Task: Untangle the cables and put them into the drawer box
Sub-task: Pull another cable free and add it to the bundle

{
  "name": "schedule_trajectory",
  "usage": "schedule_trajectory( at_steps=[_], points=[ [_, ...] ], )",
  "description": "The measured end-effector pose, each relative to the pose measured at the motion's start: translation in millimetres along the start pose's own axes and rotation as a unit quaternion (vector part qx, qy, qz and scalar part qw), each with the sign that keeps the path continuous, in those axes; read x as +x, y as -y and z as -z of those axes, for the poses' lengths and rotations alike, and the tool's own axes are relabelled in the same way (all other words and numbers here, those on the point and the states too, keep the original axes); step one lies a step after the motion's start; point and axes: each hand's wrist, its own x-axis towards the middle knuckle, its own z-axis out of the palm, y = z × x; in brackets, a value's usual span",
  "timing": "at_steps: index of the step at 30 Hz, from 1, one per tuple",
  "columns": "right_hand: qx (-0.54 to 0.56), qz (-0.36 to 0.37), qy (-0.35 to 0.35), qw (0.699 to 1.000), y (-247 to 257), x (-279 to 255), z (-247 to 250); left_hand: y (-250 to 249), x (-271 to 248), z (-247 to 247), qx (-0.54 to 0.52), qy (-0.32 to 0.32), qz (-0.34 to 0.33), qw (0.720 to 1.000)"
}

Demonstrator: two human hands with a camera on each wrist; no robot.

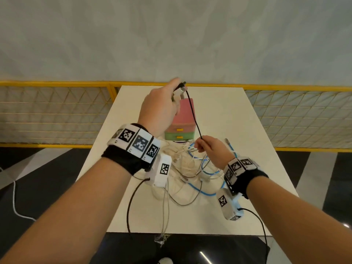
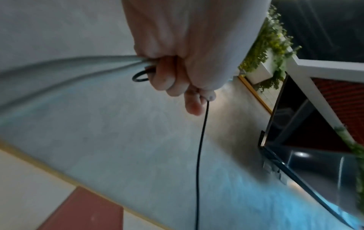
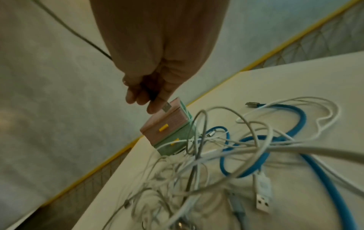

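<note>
Hands stretching black cable point(image 1: 193, 115) taut, left hand point(image 1: 160, 107) pinching it at 12 o'clock, right hand point(image 1: 211, 151) gripping its lower end above tangled cables point(image 1: 190, 168), drawer box point(image 1: 182, 122) behind, no legible writing.

I count one black cable point(image 1: 194, 115), one blue cable point(image 1: 204, 190), one drawer box point(image 1: 182, 121) showing two drawers, and white cables point(image 1: 181, 168) too tangled to number.

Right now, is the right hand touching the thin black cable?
Touching. In the head view the right hand pinches the thin black cable, which runs taut up to the left hand; no gap at the fingertips.
</note>
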Motion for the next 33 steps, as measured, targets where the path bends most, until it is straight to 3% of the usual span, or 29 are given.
schedule_trajectory(
  at_steps=[5,7,12,16,19,22,24,26,28,30,32,33],
  points=[
    [0.037,-0.008,-0.023,0.999,14,8,25,15,4,6,-0.005,-0.029,0.069,0.997],
    [0.043,0.002,-0.009,0.999,25,2,36,19,4,8,0.004,-0.013,0.084,0.996],
    [0.088,0.068,0.010,0.994,74,-8,42,6,-14,-2,-0.046,0.117,0.032,0.992],
    [0.089,0.100,0.028,0.991,100,-21,34,-5,-27,-6,-0.171,0.078,0.024,0.982],
    [-0.020,0.088,0.063,0.994,102,-36,35,-10,-30,2,-0.284,0.066,0.068,0.954],
    [-0.281,0.019,0.132,0.950,99,-47,43,-14,-28,12,-0.349,0.094,0.106,0.927],
    [-0.380,-0.029,0.053,0.923,104,-48,52,-19,-29,17,-0.340,0.098,0.103,0.930],
    [-0.421,-0.014,-0.055,0.905,117,-47,61,-24,-30,18,-0.325,0.092,0.096,0.936],
    [-0.373,0.056,-0.063,0.924,133,-45,62,-31,-31,18,-0.319,0.084,0.093,0.940],
    [-0.227,0.128,0.016,0.965,144,-40,54,-38,-34,18,-0.320,0.080,0.082,0.941],
    [-0.083,0.124,0.093,0.984,150,-37,42,-45,-35,18,-0.324,0.080,0.071,0.940],
    [-0.036,0.119,0.093,0.988,150,-36,37,-47,-36,19,-0.329,0.080,0.071,0.938]
  ],
)
